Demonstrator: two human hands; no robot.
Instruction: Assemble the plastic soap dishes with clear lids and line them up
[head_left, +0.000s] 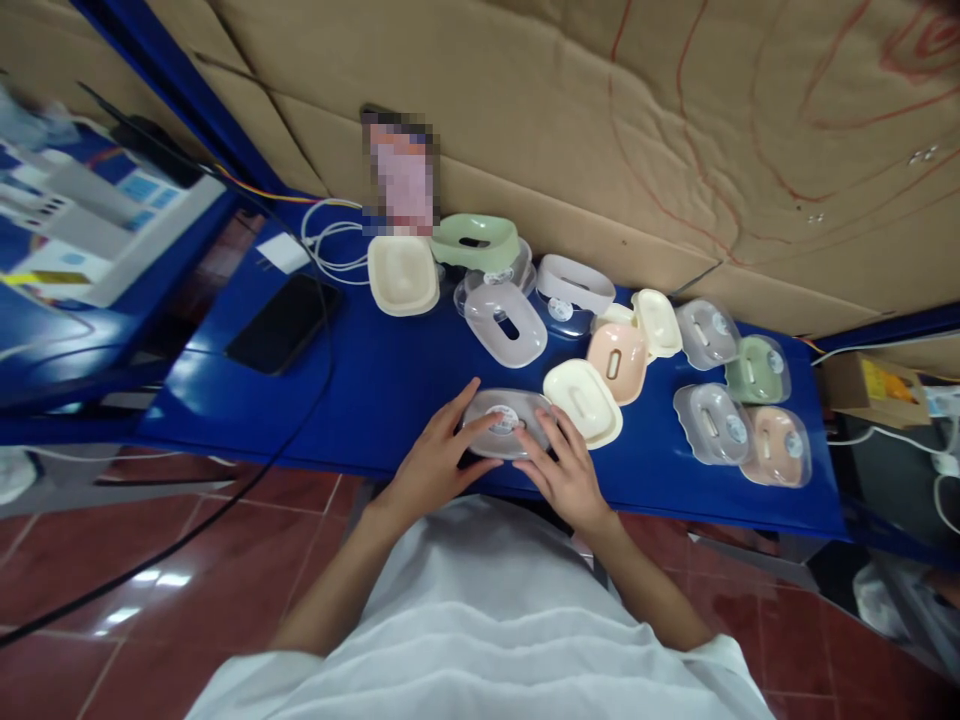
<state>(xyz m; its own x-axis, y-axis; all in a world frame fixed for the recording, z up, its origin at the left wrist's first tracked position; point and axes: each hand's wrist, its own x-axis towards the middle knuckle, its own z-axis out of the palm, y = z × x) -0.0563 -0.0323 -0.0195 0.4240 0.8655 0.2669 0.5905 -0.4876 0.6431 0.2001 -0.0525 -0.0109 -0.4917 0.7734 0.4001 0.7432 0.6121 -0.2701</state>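
A grey plastic soap box (491, 440) with a clear lid and a round label lies at the table's front edge, close to my body. Around its left end curls my left hand (439, 455), with a finger on the label and the thumb at the near side. My right hand (566, 465) grips the right end, its fingertips resting on the lid. Just beyond my right fingers sits a cream soap dish (583, 400), overlapping a peach one (616, 362). Farther back are a pale grey dish part (491, 325) with a slot and a green one (476, 240).
Lidded soap boxes (709, 425) stand grouped at the right. Cream trays (403, 272) lie at the back left, near a black phone (281, 322), a white charger (283, 252) and its cable. A black cord (319, 400) crosses the table's left part. Cardboard (525, 100) walls the back.
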